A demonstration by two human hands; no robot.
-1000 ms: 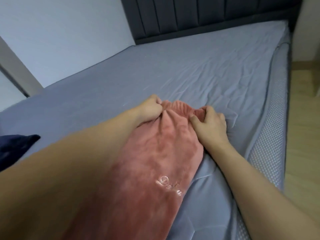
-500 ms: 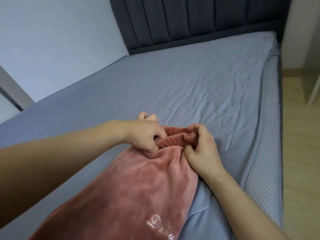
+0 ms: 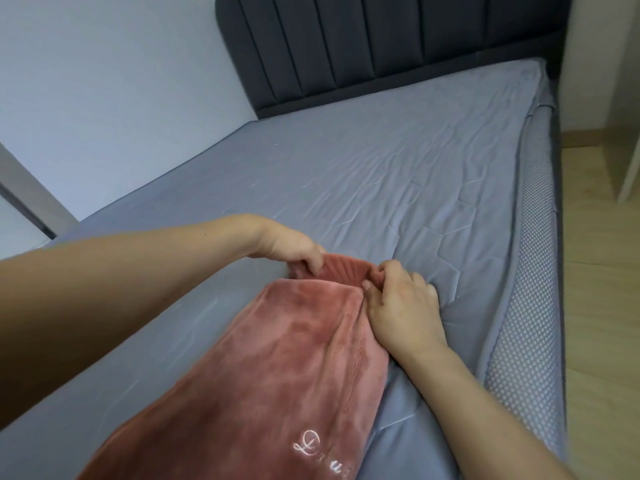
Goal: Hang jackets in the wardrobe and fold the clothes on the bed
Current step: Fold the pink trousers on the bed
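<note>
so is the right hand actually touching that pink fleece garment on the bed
Touching. The head view shows the right hand with fingers curled, pinching the ribbed end of the pink fleece garment.

— Where does the garment (image 3: 277, 368) lie?
— On the bed (image 3: 381, 174), near its right edge, running from the near side away toward the headboard (image 3: 381, 39).
— And the hands?
— At its far end: left hand (image 3: 291, 245) on the left corner, right hand (image 3: 401, 306) on the right.
— Beyond the bed?
— Wall (image 3: 104, 81) on the left, floor (image 3: 602, 306) on the right.
</note>
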